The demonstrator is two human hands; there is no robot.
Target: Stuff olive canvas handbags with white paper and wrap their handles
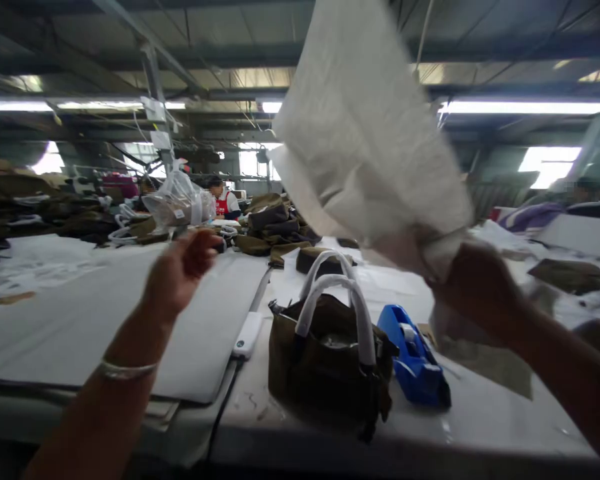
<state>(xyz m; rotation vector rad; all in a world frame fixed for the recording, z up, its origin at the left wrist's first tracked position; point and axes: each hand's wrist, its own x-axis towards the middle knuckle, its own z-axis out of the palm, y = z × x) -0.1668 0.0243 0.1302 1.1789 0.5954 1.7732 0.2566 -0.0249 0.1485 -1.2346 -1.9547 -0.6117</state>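
Observation:
My right hand [473,280] grips the lower end of a large sheet of crumpled whitish paper [370,133], raised high and slightly blurred. To the left, my left hand [183,270] is lifted over a stack of white sheets [215,313], its fingers curled and blurred; whether they hold anything is too unclear to tell. Between the hands a dark olive bag [315,373] stands upright on the table, its top open and its two handles [363,313] wrapped in white. Just right of the bag sits a blue tape dispenser [415,360].
A white device [249,335] with a cable lies left of the bag. Olive fabric pieces and bags [275,223] are heaped behind. A clear plastic bag [180,200] hangs near a post. A person in a red apron [225,203] is farther back.

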